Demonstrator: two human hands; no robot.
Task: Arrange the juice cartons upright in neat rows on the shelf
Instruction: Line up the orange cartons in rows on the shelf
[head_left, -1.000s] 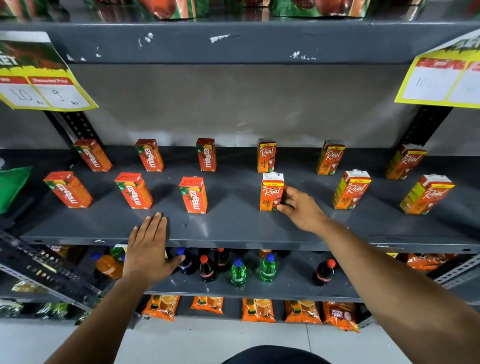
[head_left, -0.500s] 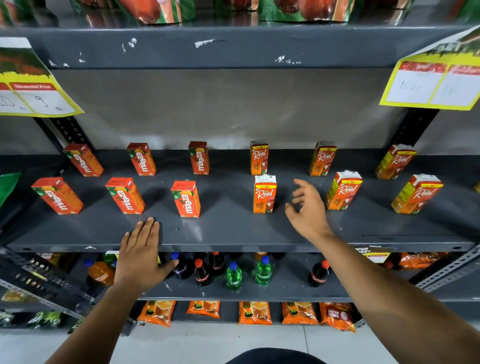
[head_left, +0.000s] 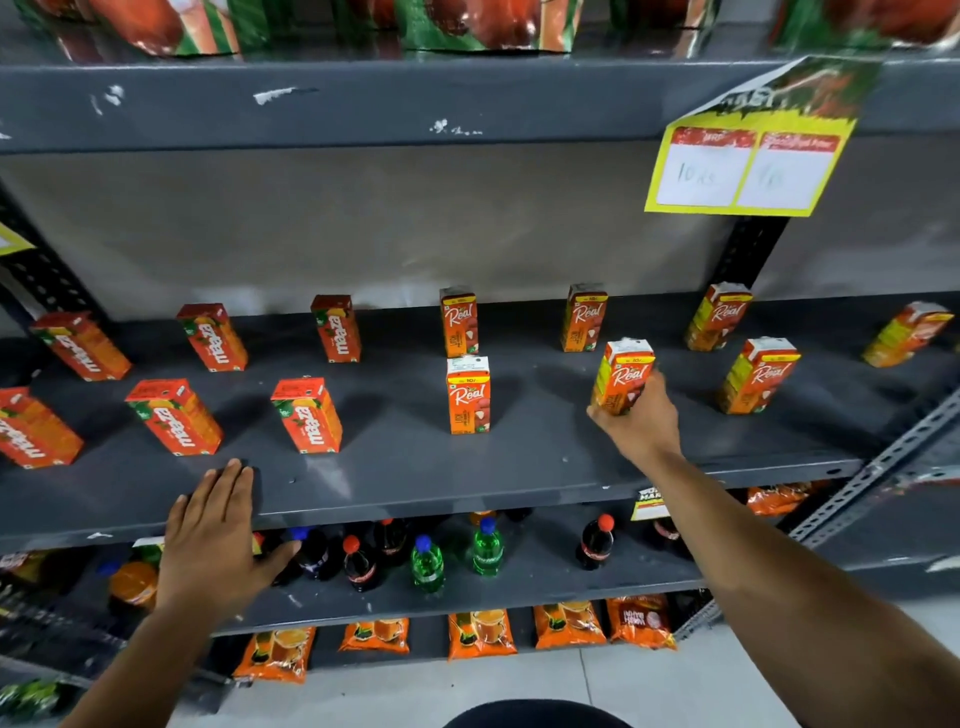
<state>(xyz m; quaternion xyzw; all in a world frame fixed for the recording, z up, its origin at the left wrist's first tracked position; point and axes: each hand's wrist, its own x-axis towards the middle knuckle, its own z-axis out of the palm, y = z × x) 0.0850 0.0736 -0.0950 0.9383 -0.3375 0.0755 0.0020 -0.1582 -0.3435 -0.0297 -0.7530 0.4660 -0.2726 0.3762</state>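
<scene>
Right of centre in the frame, the right hand grips a Real carton in the front row on the shelf; the left hand lies flat, fingers released, on the shelf edge at lower left

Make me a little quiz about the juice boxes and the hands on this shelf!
1. True or false: the right hand grips a Real carton.
2. Where does the left hand rest: A) on a Maaza carton, B) flat on the shelf edge, C) on a bottle?
3. Fill in: the price tag has a ____ border.

Key: 1 true; 2 B; 3 yellow.
</scene>
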